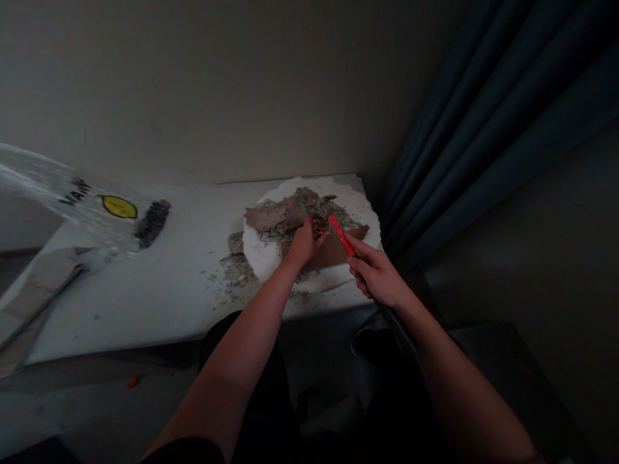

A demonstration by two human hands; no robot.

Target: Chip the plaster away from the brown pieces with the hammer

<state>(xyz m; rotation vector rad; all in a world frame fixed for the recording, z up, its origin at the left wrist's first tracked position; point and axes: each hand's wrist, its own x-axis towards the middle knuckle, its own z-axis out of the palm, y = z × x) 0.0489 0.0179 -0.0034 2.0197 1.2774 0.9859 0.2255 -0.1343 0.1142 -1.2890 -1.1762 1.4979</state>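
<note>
Eyes on the red tool (340, 234): it slants up and left out of the right hand (380, 277), and its red end reaches the near-right edge of the pile of bark-like pieces (283, 213). The right fingers are wrapped tight round the tool, pressed together along the shaft, and a darker length sticks out behind the wrist. The left hand (304, 241) is planted on the pile just left of the red tip, fingers curled down into the scraps (whether they pinch a piece is hidden from here). The pile sits on a white round sheet (360, 205) at the far right corner of the table (169, 283), with a brown cardboard piece (333, 252) lying under the tool between the two hands. Grey crumbs (232, 276) spill off the sheet's left edge onto the tabletop. Well off to the left, a clear plastic bag (58, 187) with a yellow label (118, 206) and a dark clump (152, 222) beside it. Dark blue curtain (483, 129) hangs on the right, plain wall (217, 84) behind.
</note>
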